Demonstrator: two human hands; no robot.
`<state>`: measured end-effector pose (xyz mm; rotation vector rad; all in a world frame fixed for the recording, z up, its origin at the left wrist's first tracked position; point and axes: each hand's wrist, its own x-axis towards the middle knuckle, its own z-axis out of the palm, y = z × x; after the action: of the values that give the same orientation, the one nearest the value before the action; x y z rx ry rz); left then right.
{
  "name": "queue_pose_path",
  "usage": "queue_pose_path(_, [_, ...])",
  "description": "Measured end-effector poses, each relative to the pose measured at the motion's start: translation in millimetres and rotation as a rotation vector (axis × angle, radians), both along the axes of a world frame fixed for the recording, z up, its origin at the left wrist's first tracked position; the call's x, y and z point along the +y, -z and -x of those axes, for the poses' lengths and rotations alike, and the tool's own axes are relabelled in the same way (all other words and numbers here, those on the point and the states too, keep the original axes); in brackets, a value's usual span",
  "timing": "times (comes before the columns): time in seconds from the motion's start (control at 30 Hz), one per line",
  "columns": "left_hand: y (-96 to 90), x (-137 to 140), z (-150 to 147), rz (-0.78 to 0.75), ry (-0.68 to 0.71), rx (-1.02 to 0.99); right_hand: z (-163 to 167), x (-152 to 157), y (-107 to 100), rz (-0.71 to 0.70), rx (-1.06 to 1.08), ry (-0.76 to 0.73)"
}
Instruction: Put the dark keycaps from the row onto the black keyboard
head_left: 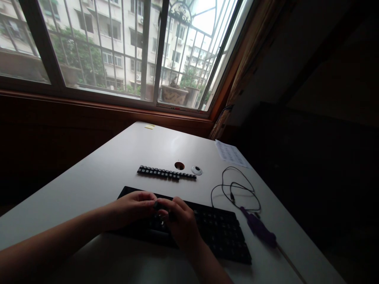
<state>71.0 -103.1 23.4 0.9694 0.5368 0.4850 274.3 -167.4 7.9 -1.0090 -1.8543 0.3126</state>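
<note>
A black keyboard (219, 228) lies on the white table, its right part in full view and its left part partly covered by my hands. My left hand (134, 207) is closed above it, its fingertips pinching a small dark keycap (156, 205). Close against it, my right hand (182, 221) is also closed, its fingertips meeting at the keycap. A dark object (172, 216) shows within the right hand's curled fingers, too dim to name. Beyond the keyboard, several loose black keycaps (160, 172) stand in neat rows.
Behind the keycaps are a round cable hole (179, 166) and its white cover (196, 170). A looped black cable (253, 191) and a purple tool (260, 229) with a pale stick lie right. Printed paper (232, 154) and a yellow note (149, 126) lie near the window (118, 51).
</note>
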Motion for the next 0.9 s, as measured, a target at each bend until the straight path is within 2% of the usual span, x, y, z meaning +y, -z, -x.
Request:
queue_pose_path(0.27, [3.6, -0.1, -1.8, -0.052, 0.027, 0.023, -0.1, 0.2, -2.3, -0.009, -0.005, 0.008])
queue_pose_path(0.47, [-1.9, -3.0, -2.0, -0.076, -0.05, 0.072, 1.5, -1.5, -8.7, 0.003, 0.036, 0.074])
queue_pose_path(0.67, [-4.4, -1.8, -0.8, -0.149, 0.039, 0.088, -0.9, -2.6, -8.5, -0.028, -0.036, 0.052])
queue_pose_path(0.9, [-0.5, -0.7, 0.9, -0.035, 0.019, 0.016, -2.5, -3.7, -4.4, -0.043, -0.053, 0.05])
